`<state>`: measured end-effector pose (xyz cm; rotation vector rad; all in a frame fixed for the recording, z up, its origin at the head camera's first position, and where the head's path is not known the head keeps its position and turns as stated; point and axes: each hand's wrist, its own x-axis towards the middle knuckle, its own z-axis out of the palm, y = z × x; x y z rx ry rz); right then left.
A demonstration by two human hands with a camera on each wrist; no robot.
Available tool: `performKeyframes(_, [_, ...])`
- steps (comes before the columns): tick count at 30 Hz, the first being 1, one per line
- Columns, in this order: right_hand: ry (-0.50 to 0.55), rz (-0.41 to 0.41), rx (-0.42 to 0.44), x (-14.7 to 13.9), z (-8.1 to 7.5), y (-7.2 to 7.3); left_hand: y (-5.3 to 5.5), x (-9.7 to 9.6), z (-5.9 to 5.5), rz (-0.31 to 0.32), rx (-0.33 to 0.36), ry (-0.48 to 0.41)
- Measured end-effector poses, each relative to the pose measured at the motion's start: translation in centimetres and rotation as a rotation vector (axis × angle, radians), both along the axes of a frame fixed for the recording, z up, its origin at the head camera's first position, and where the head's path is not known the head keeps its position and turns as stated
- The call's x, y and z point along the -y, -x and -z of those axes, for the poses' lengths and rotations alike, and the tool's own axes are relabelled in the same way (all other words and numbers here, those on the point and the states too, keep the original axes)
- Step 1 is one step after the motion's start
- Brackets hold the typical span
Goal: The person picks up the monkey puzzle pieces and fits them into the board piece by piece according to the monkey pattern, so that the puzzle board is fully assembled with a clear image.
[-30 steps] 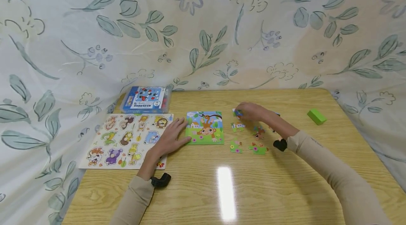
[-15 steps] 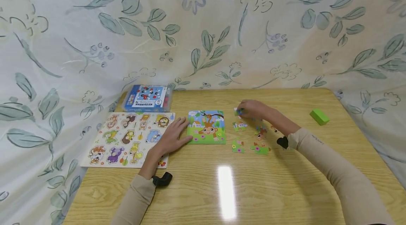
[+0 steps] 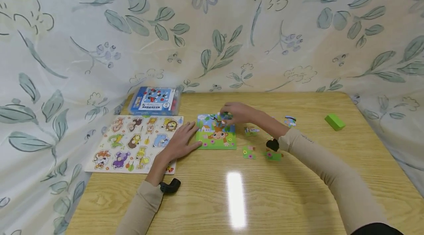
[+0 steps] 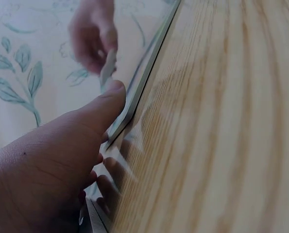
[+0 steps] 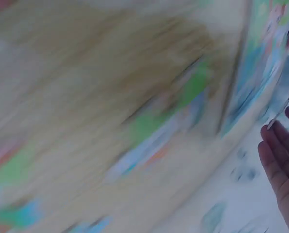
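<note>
A square puzzle board (image 3: 216, 143) with a monkey picture lies flat on the table in the head view. My left hand (image 3: 180, 142) rests at its left edge, fingers and thumb extended. Over the board's upper right part, my right hand (image 3: 241, 113) pinches a puzzle piece (image 3: 226, 116). In the left wrist view this piece (image 4: 107, 70) shows edge-on, raised above the board. Right of the board lie loose puzzle pieces, among them a house piece (image 3: 251, 130), a yellow-flower piece (image 3: 249, 152) and a green piece (image 3: 273, 155). My right forearm hides some others.
An animal puzzle board (image 3: 132, 143) lies on the left, partly under my left hand and wrist. Behind it is a clear plastic box (image 3: 154, 100) with a blue label. A green block (image 3: 335, 121) sits at far right. A floral cloth (image 3: 212, 43) hangs behind the table.
My right hand has lifted a puzzle piece from the upper left of the loose ones and carried it left over the monkey board. My left hand stays in place.
</note>
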<state>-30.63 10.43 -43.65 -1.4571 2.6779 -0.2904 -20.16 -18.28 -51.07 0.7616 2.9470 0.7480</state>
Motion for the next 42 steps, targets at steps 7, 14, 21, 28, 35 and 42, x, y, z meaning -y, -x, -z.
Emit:
performKeyframes(7, [-0.08, -0.02, 0.039, 4.4, 0.5, -0.1, 0.2, -0.2, 0.1, 0.019, 0.0, -0.004])
performKeyframes(14, [-0.131, -0.001, 0.061, 6.4, 0.6, 0.0, 0.1, -0.1, -0.1, 0.022, 0.004, 0.009])
performKeyframes(21, [-0.153, -0.009, 0.03, 7.3, 1.0, 0.0, 0.0, -0.2, -0.2, 0.025, 0.012, 0.009])
performKeyframes(28, [-0.153, -0.036, -0.015, 7.5, 1.2, 0.0, 0.1, -0.2, -0.2, 0.022, 0.018, 0.018])
performKeyframes(35, [-0.19, -0.039, -0.019, 7.7, 1.4, 0.1, 0.1, -0.1, -0.4, 0.026, 0.031, 0.021])
performKeyframes(42, [-0.221, -0.032, -0.033, 7.9, 1.4, 0.1, 0.0, 0.0, -0.4, 0.028, 0.043, 0.022])
